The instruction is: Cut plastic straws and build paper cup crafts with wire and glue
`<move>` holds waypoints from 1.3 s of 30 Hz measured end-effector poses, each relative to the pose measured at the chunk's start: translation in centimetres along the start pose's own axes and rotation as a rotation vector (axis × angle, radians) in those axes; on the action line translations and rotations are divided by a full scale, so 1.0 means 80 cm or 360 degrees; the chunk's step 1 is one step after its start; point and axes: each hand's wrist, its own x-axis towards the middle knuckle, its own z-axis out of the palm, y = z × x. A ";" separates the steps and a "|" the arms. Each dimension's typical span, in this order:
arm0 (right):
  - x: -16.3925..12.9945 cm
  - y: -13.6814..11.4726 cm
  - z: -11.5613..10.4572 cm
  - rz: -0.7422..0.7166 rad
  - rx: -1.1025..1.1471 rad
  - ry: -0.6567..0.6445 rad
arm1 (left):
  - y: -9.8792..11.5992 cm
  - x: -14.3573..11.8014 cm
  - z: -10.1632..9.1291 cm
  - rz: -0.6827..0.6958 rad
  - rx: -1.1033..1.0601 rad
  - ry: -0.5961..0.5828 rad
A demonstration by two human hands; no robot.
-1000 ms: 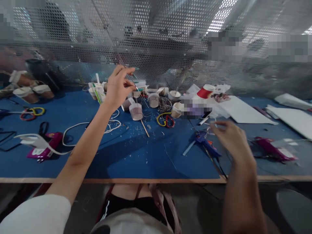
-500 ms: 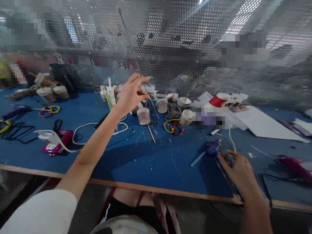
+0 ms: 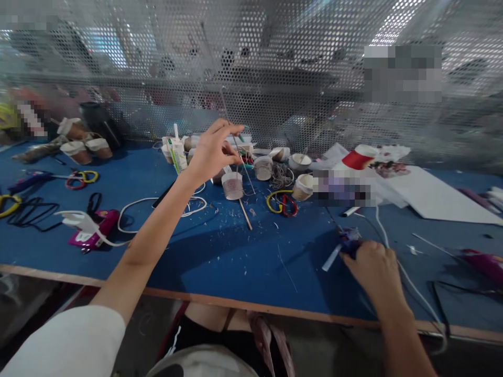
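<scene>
My left hand (image 3: 214, 149) is raised over the middle of the table, holding a long thin wire (image 3: 248, 177) that slants up toward the mesh. Its index finger and thumb point right, with green nails. Just below that hand stands a small cup (image 3: 232, 186) with a pale rim, and a thin wooden stick (image 3: 245, 214) lies in front of it. At the right, my right hand (image 3: 375, 269) is closed around a blue glue gun (image 3: 349, 241). A translucent glue stick (image 3: 332, 258) juts from it toward the near left. The palm hides the gun's handle.
Red-and-yellow scissors (image 3: 282, 203) lie near several cups and a wire coil (image 3: 281, 176). A magenta glue gun (image 3: 481, 262) is at far right, white board (image 3: 444, 199) behind. White cables cross the blue table (image 3: 188, 267). A perforated metal screen (image 3: 275, 78) stands behind.
My right hand has closed around the blue glue gun and shifted it slightly right. My left hand stays nearly in place with the wire.
</scene>
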 end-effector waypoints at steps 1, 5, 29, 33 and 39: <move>0.001 0.000 -0.001 -0.0010 0.0085 0.0016 | -0.001 0.000 0.000 0.0001 -0.0007 -0.0010; -0.001 -0.009 -0.018 0.0299 0.0674 0.0214 | -0.003 0.001 0.003 0.0002 -0.0055 -0.0086; 0.066 -0.149 -0.191 -0.0816 0.2081 0.0071 | 0.027 0.002 -0.016 -0.0238 -0.0746 -0.0297; 0.080 -0.143 -0.184 -0.0802 0.2080 -0.0028 | 0.022 0.004 -0.017 -0.0251 -0.0718 -0.0317; 0.083 -0.148 -0.180 -0.0715 0.2100 -0.0050 | 0.022 0.005 -0.018 -0.0247 -0.0643 -0.0336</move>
